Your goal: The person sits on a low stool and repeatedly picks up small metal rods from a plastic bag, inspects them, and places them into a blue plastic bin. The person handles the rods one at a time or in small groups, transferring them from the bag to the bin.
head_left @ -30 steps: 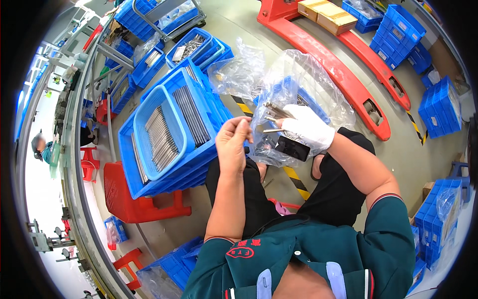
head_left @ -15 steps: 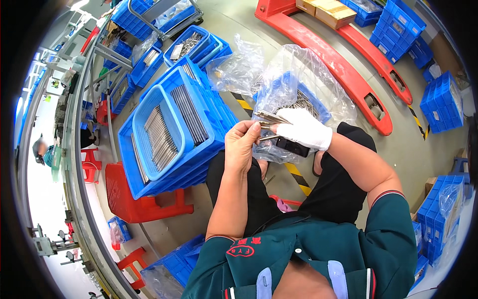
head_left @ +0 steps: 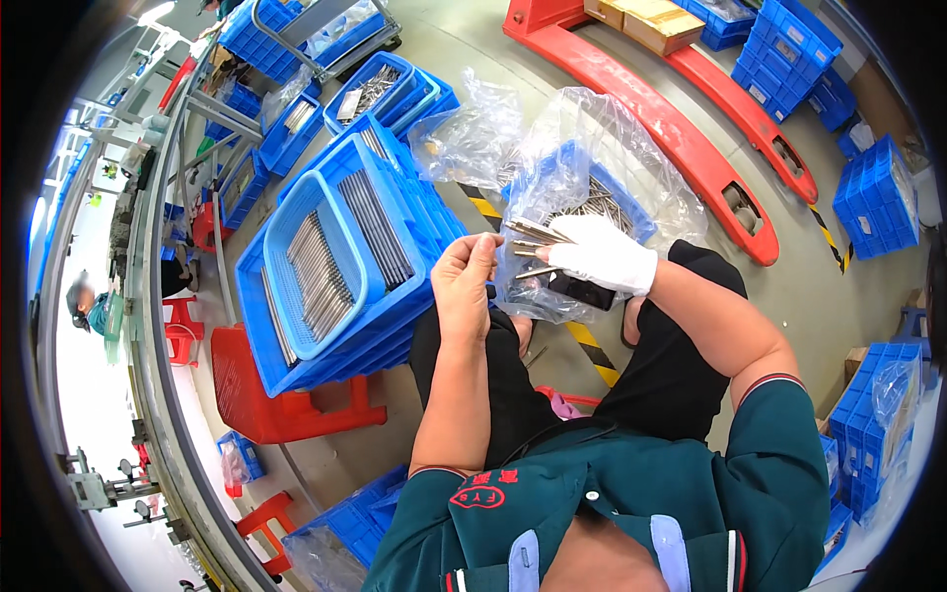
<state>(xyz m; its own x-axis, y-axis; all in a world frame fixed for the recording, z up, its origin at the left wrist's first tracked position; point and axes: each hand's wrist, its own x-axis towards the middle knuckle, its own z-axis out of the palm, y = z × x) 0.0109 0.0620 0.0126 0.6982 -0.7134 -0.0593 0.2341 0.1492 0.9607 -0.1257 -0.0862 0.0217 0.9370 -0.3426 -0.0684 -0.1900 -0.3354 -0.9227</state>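
Note:
My right hand (head_left: 602, 257), in a white glove, is closed round several thin metal rods (head_left: 529, 233) whose ends fan out toward my left hand. My bare left hand (head_left: 462, 281) is just left of the rod ends, thumb and fingers pressed together. Whatever it may grip is too small to make out. Beyond my right hand, a blue bin (head_left: 641, 219) lined with clear plastic (head_left: 631, 133) holds many loose rods. At my left, a light-blue basket (head_left: 367, 259) with a row of rods sits on a larger blue crate (head_left: 266, 367), which holds more rods.
The crate stack stands by a red stool (head_left: 242, 390). A red pallet jack (head_left: 681, 163) lies on the floor ahead to the right. Blue crates (head_left: 873, 202) stand at the right. A metal-framed bench (head_left: 158, 326) runs along the left. A dark flat object (head_left: 582, 291) lies below my glove.
My left hand has drawn back slightly to the left, away from the rod ends. My right hand still holds the rods in nearly the same place.

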